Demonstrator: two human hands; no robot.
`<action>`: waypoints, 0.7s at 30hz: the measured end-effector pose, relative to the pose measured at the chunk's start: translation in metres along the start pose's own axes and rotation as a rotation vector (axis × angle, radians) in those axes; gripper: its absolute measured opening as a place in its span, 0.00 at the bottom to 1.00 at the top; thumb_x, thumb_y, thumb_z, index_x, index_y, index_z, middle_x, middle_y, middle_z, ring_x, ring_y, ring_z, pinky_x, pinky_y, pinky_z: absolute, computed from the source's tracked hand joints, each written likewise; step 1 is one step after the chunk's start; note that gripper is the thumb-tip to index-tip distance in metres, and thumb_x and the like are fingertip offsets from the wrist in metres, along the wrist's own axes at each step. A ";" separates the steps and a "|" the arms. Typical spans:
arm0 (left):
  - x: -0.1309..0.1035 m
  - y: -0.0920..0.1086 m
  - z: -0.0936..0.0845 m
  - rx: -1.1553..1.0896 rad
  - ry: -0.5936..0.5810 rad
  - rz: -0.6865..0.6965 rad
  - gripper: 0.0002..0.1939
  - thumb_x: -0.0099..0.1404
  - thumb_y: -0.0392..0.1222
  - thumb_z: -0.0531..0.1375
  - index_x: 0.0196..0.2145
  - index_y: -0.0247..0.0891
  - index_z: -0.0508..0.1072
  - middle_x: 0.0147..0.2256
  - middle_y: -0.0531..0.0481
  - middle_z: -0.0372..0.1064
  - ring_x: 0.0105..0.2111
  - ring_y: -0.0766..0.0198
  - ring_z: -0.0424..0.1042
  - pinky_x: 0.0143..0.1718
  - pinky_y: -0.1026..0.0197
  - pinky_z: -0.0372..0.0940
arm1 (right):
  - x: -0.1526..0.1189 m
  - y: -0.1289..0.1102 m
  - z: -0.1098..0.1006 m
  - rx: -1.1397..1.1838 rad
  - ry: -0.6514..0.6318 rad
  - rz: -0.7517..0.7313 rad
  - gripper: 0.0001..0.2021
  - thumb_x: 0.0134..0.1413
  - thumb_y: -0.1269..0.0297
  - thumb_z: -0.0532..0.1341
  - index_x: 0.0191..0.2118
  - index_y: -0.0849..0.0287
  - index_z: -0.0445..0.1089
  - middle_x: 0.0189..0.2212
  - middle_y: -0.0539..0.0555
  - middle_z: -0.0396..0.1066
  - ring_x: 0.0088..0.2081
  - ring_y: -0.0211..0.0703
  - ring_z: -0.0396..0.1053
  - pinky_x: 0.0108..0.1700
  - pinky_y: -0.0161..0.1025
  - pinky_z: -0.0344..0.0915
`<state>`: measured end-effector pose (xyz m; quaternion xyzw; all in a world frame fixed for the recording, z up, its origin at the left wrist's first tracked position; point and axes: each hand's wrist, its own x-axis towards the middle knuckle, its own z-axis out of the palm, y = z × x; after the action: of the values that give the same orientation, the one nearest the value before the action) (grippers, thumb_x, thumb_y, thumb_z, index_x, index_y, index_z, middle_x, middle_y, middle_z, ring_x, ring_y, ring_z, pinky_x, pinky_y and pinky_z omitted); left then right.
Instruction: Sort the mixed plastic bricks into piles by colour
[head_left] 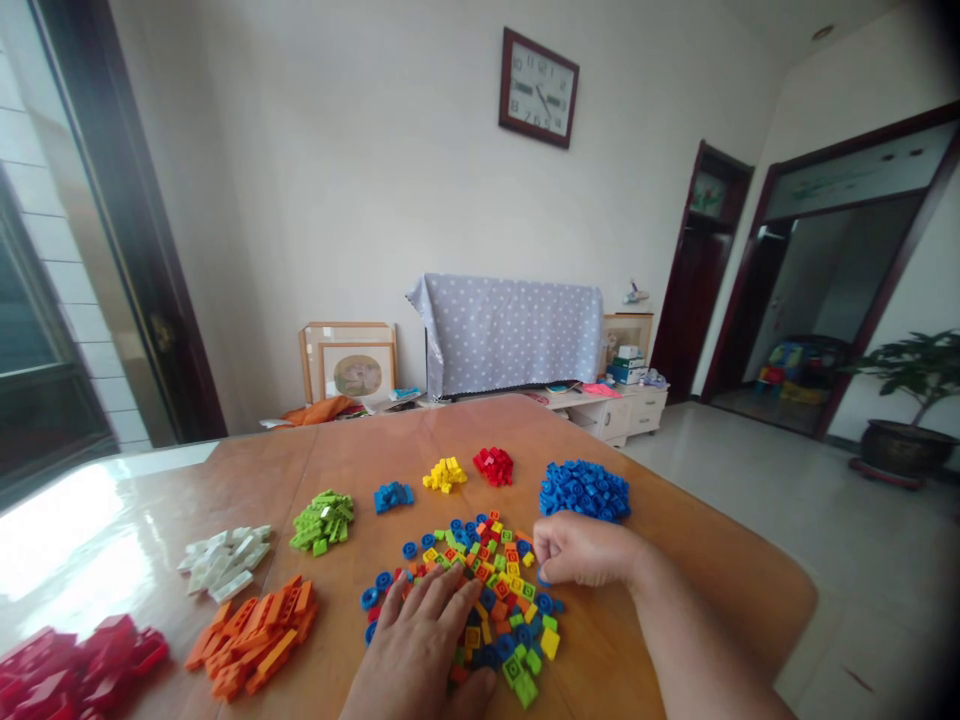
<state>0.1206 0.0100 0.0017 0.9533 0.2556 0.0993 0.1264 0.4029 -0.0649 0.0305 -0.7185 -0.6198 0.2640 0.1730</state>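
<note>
A mixed pile of small toy bricks (517,585) in blue, yellow, green, orange and red lies on the wooden table (600,640). My left hand (427,620) rests over the pile's left side, fingers spread, palm down. At the pile's right edge is my right hand (581,548), its fingers curled closed, with a bit of a blue piece showing under the fingertips. Just behind my right hand sits a heap of blue round pieces (585,488). What lies beneath my left palm is hidden.
Sorted heaps curve around the pile: red (493,466), yellow (445,475), small blue (394,496), green (322,520), white (225,560), orange (259,635) and dark pink (79,670). The table's right edge lies beyond my right forearm.
</note>
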 end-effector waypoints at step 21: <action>-0.001 0.001 0.000 -0.007 0.015 0.002 0.35 0.60 0.50 0.61 0.64 0.54 0.62 0.66 0.50 0.55 0.66 0.45 0.54 0.66 0.35 0.45 | 0.033 0.085 -0.036 0.044 0.957 0.437 0.15 0.57 0.53 0.54 0.40 0.57 0.72 0.35 0.55 0.76 0.34 0.44 0.72 0.33 0.35 0.61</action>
<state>0.1203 0.0083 0.0018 0.9524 0.2551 0.1076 0.1277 0.4953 -0.0438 0.0047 -0.8674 -0.3016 -0.0508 0.3925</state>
